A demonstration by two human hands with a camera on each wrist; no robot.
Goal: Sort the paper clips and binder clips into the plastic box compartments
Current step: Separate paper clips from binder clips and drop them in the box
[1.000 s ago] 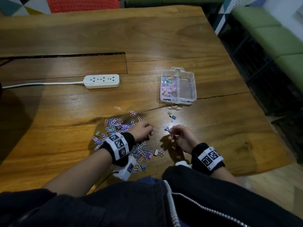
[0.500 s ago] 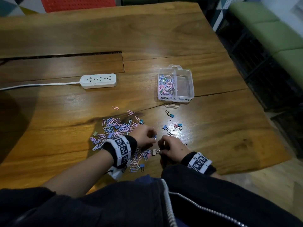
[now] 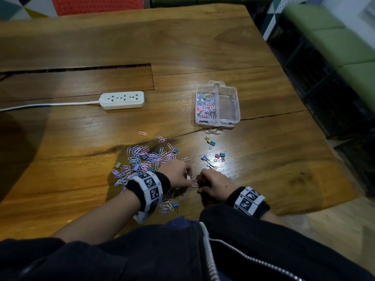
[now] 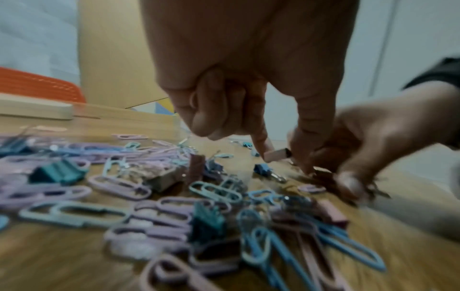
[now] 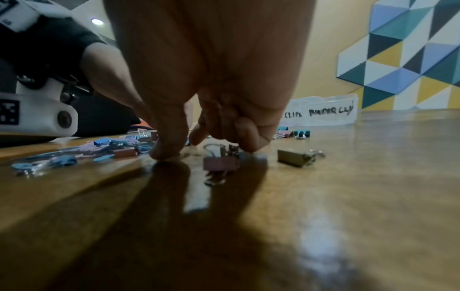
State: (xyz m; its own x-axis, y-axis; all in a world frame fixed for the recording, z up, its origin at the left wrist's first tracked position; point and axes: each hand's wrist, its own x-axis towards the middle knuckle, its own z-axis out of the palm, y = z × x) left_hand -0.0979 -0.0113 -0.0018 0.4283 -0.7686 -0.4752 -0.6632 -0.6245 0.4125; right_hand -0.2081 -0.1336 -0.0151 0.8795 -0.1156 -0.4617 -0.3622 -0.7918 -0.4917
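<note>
A: Where are the hands?
B: Both meet at the near edge of the wooden bench (image 3: 60, 159). The left hand (image 3: 177, 173) pinches a small pink binder clip (image 4: 275, 155) between forefinger and thumb, its other fingers (image 4: 206, 110) curled in. The right hand (image 3: 216, 184) is curled, fingertips down on the bench beside a pink binder clip (image 5: 220, 163); whether it grips anything cannot be told.

A: And the items to be sorted?
B: A heap of pastel paper clips (image 3: 146, 157) lies left of the hands, binder clips mixed in. Loose binder clips (image 3: 220, 156) lie just beyond the hands. The clear plastic box (image 3: 235, 110) stands farther off to the right; its left compartment holds paper clips.

A: Anything else?
B: A white power strip (image 3: 122, 100) lies at far left.
</note>
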